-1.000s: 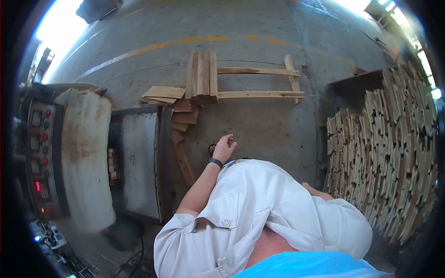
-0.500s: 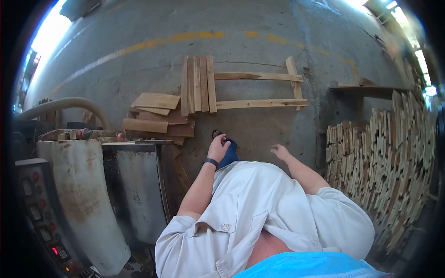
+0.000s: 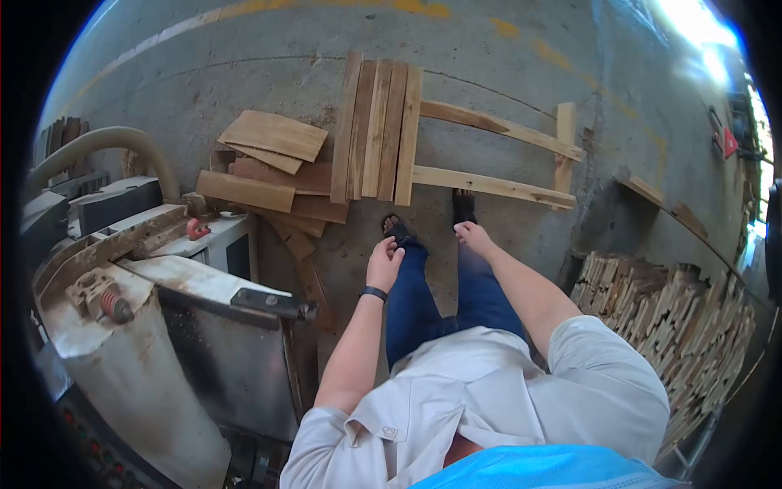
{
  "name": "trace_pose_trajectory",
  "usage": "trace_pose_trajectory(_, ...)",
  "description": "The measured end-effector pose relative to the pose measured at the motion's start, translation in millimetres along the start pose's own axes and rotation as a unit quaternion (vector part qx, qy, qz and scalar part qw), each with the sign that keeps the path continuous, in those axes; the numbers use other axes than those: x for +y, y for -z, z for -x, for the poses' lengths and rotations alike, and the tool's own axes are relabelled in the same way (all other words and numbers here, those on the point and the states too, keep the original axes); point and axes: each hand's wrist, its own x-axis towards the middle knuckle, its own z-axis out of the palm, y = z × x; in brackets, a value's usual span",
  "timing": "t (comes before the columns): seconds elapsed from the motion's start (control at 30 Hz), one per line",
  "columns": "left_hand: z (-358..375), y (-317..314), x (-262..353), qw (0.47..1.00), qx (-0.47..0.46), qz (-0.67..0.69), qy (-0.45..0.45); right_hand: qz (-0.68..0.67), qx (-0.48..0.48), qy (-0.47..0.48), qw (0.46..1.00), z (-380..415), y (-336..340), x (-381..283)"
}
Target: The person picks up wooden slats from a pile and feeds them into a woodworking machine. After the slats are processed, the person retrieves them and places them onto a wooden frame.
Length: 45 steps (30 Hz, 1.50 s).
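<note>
My left hand hangs over my left leg with the fingers loosely curled and nothing seen in it. My right hand, over my right leg, also has curled fingers; they look empty. Beyond both hands several wooden boards lie side by side across two long wooden rails. A short crosspiece joins the rails at their right end. Neither hand touches the wood.
Loose boards lie piled on the floor left of the frame. A machine with a thick hose stands at the left. Stacked wood strips fill the right side, near a ledge.
The view has tilted down and shifted, so the boards look nearer and both legs and feet show. My right hand has moved inward, closer to my left hand.
</note>
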Motion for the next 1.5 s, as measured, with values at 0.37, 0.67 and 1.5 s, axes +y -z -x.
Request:
trace_pose_trajectory(0.37,-123.3,-85.6,13.1,0.977,0.096,-0.167,-0.091,-0.240,0.012,-0.083,0.967,-279.5,-45.7,-31.0)
trace_pose_trajectory(0.67,-213.8,-120.4,6.3,0.920,0.147,-0.342,-0.125,-0.445,-0.060,-0.045,0.893,-407.0,-85.4,-53.7)
trace_pose_trajectory(1.5,-378.9,-212.5,-75.4,0.914,0.115,0.358,0.153,-0.323,-0.090,-0.102,0.937,-418.9,16.4,18.5)
